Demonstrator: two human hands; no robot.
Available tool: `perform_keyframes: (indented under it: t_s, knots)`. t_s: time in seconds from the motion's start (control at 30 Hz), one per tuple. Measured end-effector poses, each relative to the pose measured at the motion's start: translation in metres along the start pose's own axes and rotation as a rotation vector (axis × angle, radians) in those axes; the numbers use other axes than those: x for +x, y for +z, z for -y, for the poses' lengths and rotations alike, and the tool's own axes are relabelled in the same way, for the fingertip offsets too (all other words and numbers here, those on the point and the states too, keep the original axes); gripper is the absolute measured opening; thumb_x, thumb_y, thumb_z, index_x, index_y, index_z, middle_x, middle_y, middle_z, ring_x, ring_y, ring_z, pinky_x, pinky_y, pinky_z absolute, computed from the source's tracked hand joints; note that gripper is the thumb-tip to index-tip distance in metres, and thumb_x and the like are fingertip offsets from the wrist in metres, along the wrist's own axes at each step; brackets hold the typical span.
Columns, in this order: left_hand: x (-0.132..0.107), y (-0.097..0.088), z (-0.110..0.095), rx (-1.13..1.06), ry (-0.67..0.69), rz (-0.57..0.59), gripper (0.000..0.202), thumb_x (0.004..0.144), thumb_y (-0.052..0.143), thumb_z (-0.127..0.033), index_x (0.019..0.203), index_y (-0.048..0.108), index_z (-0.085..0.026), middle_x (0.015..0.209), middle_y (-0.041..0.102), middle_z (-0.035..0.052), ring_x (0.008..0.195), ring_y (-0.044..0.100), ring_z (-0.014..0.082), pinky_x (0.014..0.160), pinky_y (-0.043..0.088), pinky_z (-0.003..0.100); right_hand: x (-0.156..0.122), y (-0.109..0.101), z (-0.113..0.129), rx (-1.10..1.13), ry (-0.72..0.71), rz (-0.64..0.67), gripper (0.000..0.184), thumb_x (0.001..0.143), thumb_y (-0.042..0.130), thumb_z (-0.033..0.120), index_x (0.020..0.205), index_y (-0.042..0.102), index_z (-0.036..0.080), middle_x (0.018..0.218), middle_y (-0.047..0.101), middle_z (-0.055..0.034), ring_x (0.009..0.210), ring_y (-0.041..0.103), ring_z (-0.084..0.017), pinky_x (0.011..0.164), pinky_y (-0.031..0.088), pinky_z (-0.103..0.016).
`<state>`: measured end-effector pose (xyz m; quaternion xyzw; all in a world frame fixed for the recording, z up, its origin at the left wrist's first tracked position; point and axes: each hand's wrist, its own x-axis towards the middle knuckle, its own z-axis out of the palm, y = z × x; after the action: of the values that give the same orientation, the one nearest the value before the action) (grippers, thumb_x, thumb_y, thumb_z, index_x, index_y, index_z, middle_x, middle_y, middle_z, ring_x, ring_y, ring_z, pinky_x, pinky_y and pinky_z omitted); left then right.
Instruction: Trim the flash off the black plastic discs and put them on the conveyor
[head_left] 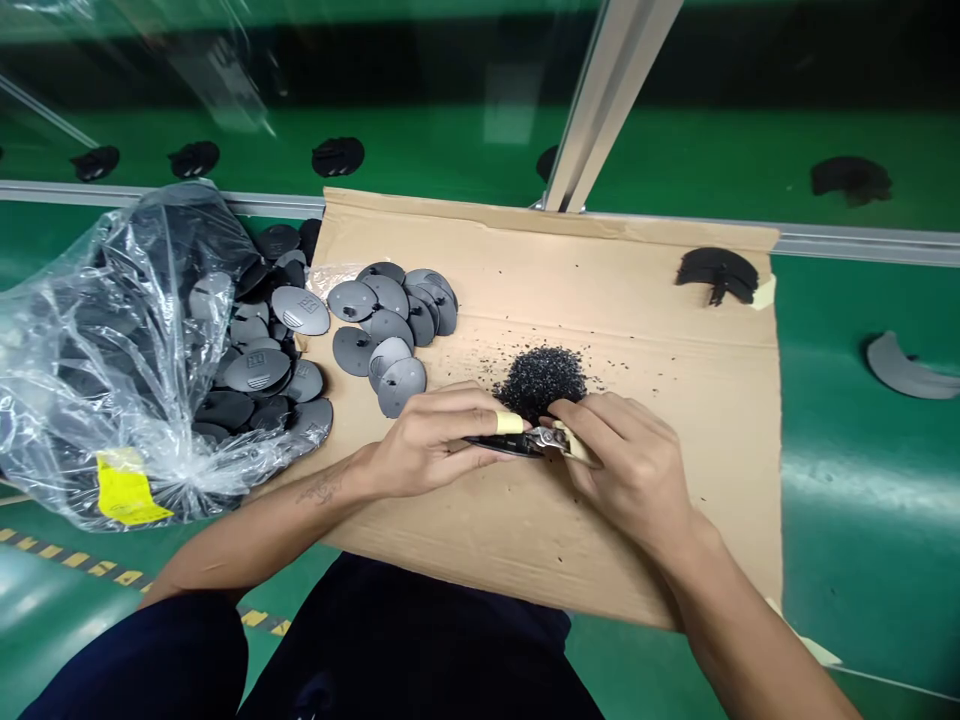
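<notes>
My left hand (pixel 442 440), with yellow tape round one finger, pinches a dark oval plastic part (pixel 499 443) near the front middle of the cardboard. In my right hand (pixel 622 460) is a small pair of nippers (pixel 551 438), its metal jaws at the right end of the part. My fingers hide most of the tool's handles. Just beyond both hands lies a heap of tiny black plastic bits (pixel 541 378), with more scattered around it. Left of the heap, several grey oval parts (pixel 388 325) overlap each other on the cardboard.
A clear plastic bag (pixel 120 330) full of oval parts, with a yellow label (pixel 131 487), spills at the left. A black curved piece (pixel 718 272) lies at the cardboard's (pixel 675 530) far right corner; a grey curved piece (pixel 907 370) is further right. An upright metal post (pixel 611 100) stands behind.
</notes>
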<state>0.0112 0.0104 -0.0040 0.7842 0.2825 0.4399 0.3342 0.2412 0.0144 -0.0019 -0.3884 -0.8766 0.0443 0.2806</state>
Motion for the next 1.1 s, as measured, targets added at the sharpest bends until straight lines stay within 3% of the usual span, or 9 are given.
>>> perform_keyframes:
  t_s: [0.27, 0.47, 0.57, 0.7, 0.77, 0.83, 1.0, 1.1]
  knots:
    - [0.003, 0.001, -0.005, 0.04, -0.015, -0.031, 0.024, 0.088, 0.073, -0.019, 0.11, 0.07, -0.011, 0.089, 0.072, 0.0084, 0.081, 0.065, 0.014, 0.072, 0.055, 0.026, 0.0, -0.002, 0.001, -0.065, 0.008, -0.03, 0.011, 0.094, 0.059, 0.015, 0.086, 0.066, 0.018, 0.063, 0.06, -0.0007, 0.055, 0.049, -0.014, 0.054, 0.037, -0.029]
    - [0.004, -0.002, -0.006, 0.356, 0.038, 0.077, 0.017, 0.088, 0.07, -0.015, 0.105, 0.069, -0.015, 0.089, 0.073, 0.0052, 0.083, 0.061, 0.0159, 0.076, 0.052, 0.03, -0.002, 0.002, -0.001, -0.181, 0.032, 0.041, 0.019, 0.091, 0.051, 0.012, 0.091, 0.069, 0.016, 0.067, 0.064, -0.0032, 0.06, 0.052, -0.016, 0.057, 0.038, -0.029]
    - [0.001, -0.003, -0.003, 0.557, 0.079, 0.061, 0.016, 0.089, 0.066, -0.009, 0.102, 0.069, -0.016, 0.094, 0.075, 0.0058, 0.083, 0.062, 0.0167, 0.073, 0.05, 0.031, -0.001, 0.001, 0.001, -0.07, 0.086, 0.105, 0.02, 0.095, 0.05, 0.018, 0.101, 0.069, 0.016, 0.075, 0.068, -0.005, 0.064, 0.058, -0.017, 0.06, 0.043, -0.029]
    - [0.0, -0.005, 0.0, 0.396, 0.137, -0.036, 0.015, 0.093, 0.063, -0.013, 0.107, 0.067, -0.013, 0.093, 0.074, 0.0084, 0.085, 0.068, 0.0152, 0.075, 0.055, 0.028, 0.002, -0.005, 0.002, 0.229, 0.146, 0.092, 0.02, 0.095, 0.059, 0.026, 0.112, 0.065, 0.017, 0.09, 0.072, -0.0084, 0.075, 0.065, -0.019, 0.067, 0.05, -0.03]
    - [0.0, -0.005, 0.001, 0.307, 0.148, -0.06, 0.012, 0.095, 0.062, -0.016, 0.106, 0.066, -0.014, 0.096, 0.074, 0.0084, 0.09, 0.07, 0.0151, 0.079, 0.058, 0.027, 0.004, -0.007, 0.003, 0.32, 0.1, 0.066, 0.017, 0.095, 0.059, 0.024, 0.109, 0.065, 0.017, 0.087, 0.071, -0.0077, 0.074, 0.064, -0.018, 0.066, 0.05, -0.03]
    - [-0.001, -0.005, 0.001, 0.334, 0.148, -0.046, 0.009, 0.095, 0.059, -0.013, 0.102, 0.065, -0.014, 0.098, 0.074, 0.0084, 0.093, 0.071, 0.0146, 0.081, 0.06, 0.026, 0.004, -0.007, 0.005, 0.272, 0.02, 0.017, 0.01, 0.094, 0.057, 0.016, 0.101, 0.065, 0.017, 0.077, 0.067, -0.0053, 0.067, 0.059, -0.016, 0.062, 0.045, -0.028]
    - [-0.001, -0.003, 0.002, 0.692, 0.123, 0.111, 0.018, 0.096, 0.051, -0.007, 0.106, 0.064, -0.013, 0.099, 0.073, 0.0087, 0.084, 0.069, 0.0159, 0.073, 0.059, 0.029, 0.003, -0.003, 0.012, -0.01, -0.22, -0.106, 0.01, 0.092, 0.057, 0.007, 0.091, 0.064, 0.014, 0.066, 0.063, -0.0023, 0.058, 0.048, -0.014, 0.054, 0.032, -0.031]
    - [-0.001, -0.002, 0.002, 0.705, 0.108, 0.153, 0.021, 0.097, 0.05, -0.008, 0.11, 0.065, -0.014, 0.102, 0.072, 0.0092, 0.088, 0.068, 0.0161, 0.075, 0.059, 0.029, 0.003, -0.003, 0.013, 0.17, -0.237, -0.123, 0.007, 0.094, 0.056, 0.011, 0.097, 0.062, 0.015, 0.066, 0.062, -0.0014, 0.058, 0.049, -0.014, 0.054, 0.033, -0.03]
